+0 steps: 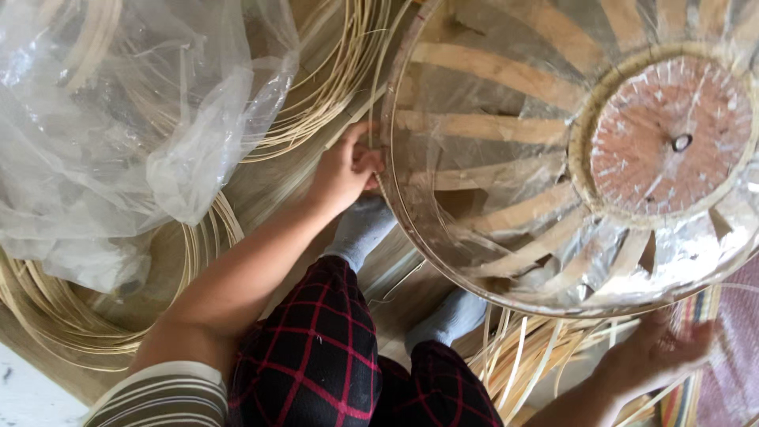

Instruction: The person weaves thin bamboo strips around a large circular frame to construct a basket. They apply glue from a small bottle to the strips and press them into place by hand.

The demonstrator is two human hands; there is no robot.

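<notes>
One round basket frame [553, 158] of flat bamboo slats, wrapped in clear film, tilted on edge across the upper right, with one reddish disc [670, 136] at its hub. At the frame's left rim, left hand [345, 170], fingers pinched shut on the rim wire. Under the frame's lower right edge, right hand [656, 352], fingers spread and touching the rim from below; blurred, grip impossible to tell. Below the frame, two grey-socked feet [360, 229] and two legs in dark red-checked trousers [316, 356]. Left of the frame, one crumpled clear plastic bag [118, 119] over coils of pale cane [71, 316]. Beneath the frame, loose cane strips [522, 356].
</notes>
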